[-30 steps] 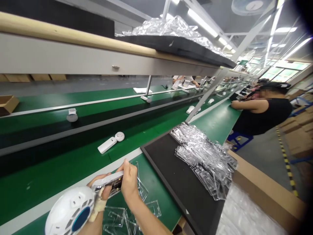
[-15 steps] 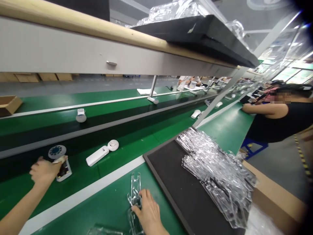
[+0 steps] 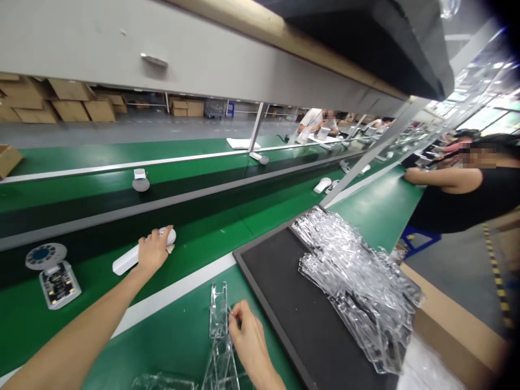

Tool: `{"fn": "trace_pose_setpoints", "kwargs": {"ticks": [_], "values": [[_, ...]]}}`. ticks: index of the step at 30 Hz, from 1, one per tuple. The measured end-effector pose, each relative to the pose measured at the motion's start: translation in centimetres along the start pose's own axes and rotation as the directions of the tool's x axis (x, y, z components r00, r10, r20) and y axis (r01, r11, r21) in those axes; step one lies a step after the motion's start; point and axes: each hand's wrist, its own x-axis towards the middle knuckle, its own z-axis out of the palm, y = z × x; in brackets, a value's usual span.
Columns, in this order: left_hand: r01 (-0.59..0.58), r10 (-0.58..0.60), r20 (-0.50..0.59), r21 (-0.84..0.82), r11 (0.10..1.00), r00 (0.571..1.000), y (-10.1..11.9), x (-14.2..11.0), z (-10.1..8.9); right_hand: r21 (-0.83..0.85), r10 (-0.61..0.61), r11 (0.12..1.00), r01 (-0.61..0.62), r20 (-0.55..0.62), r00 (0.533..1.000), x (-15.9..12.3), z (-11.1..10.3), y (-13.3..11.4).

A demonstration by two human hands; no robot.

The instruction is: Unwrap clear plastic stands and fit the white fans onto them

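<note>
From here I can read nothing in this view. The board (image 3: 59, 288) on the belt carries tiny printed marks, but they are too small and blurred for me to make out. The cartons (image 3: 71, 103) along the far wall show no legible print, and the white sheet (image 3: 242, 143) on the far belt is too distant and shows no writing I can read. The screens (image 3: 322, 133) farther down the line are also too small to read.

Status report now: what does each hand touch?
Left hand on white handheld device on conveyor belt. Right hand at clear acrylic stand. Open circuit-board unit beside, on belt.
</note>
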Motion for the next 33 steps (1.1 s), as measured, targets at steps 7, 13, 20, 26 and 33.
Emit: {"fn": "trace_pose_setpoints", "kwargs": {"ticks": [7, 13, 20, 26, 33], "values": [[0.019, -0.069, -0.111, -0.401, 0.916, 0.991, 0.6, -3.7, -6.6, 0.149, -0.14, 0.977, 0.156, -0.116, 0.983, 0.5, -1.9, -1.7], [0.132, -0.232, 0.141, -0.99, -0.055, 0.963, 4.5, -10.3, -10.8, -0.075, -0.406, 0.913, 0.4, -0.108, 0.907, 2.1, -4.2, -5.9], [0.128, -0.175, 0.21, -0.911, -0.393, 0.962, 7.4, -14.6, -12.3, -0.155, -0.465, 0.879, 0.451, -0.071, 0.882, 0.9, -4.6, -12.9], [0.16, -0.149, 0.228, -0.916, -0.369, 0.962, 8.6, -16.7, -13.1, -0.191, -0.423, 0.897, 0.398, -0.118, 0.898, -1.4, -2.1, -14.9], [0.123, -0.212, 0.208, -0.926, -0.356, 0.955, 8.4, -17.0, -13.8, 0.012, -0.337, 0.942, 0.337, 0.031, 0.941, -2.4, -2.1, -13.9]]}}
